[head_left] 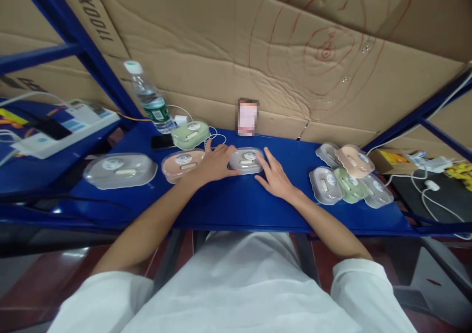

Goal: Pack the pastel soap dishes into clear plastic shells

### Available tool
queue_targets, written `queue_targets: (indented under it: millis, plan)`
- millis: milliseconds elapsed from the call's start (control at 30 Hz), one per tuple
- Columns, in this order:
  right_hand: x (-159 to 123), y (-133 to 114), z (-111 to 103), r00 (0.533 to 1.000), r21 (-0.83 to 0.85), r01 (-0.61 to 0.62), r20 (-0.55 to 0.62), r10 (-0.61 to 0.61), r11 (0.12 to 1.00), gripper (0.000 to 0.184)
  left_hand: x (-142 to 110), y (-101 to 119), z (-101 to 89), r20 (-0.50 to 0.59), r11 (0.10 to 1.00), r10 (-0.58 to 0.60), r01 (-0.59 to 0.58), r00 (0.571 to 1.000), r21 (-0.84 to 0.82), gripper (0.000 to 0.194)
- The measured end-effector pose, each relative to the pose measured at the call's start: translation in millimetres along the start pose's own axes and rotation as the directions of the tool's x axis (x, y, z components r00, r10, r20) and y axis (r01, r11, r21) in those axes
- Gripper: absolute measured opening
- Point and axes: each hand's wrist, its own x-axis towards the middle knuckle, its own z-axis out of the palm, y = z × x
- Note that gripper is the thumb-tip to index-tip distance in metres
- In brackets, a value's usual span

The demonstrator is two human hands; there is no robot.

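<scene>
A small clear-lidded grey case [246,160] lies on the blue shelf [239,205] in front of me. My left hand [214,164] rests against its left side, fingers laid over its edge. My right hand [273,174] touches its right side with fingers stretched out. To the left lie a peach case [181,164], a green case [190,134] and a larger clear case [120,169]. A pile of several similar cases [348,178] sits to the right.
A water bottle [150,98] stands at the back left beside a black phone [162,141] and a white cable [216,137]. A small blurred card [247,117] leans on the cardboard wall [295,52]. Chargers and cables [429,175] lie far right.
</scene>
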Motion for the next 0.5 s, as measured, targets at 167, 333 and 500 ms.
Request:
queue_targets:
  millis: [167, 333, 500]
  plan:
    - [1.0, 3.9, -9.5, 0.986, 0.007, -0.158, -0.058, 0.159, 0.987, 0.077, -2.8, 1.0, -5.2, -0.126, 0.958, -0.248, 0.262, 0.960, 0.114, 0.073]
    - [-0.3, -8.1, -16.1, 0.986, -0.044, -0.169, -0.015, 0.169, 0.985, 0.062, -6.1, -10.5, -7.3, -0.230, 0.891, -0.419, 0.447, 0.879, 0.085, 0.076]
    - [0.8, -9.6, -25.1, 0.982, -0.183, -0.168, 0.052, 0.180, 0.969, 0.052, -5.8, 4.2, -8.9, -0.222, 0.951, -0.275, 0.299, 0.936, 0.084, 0.079]
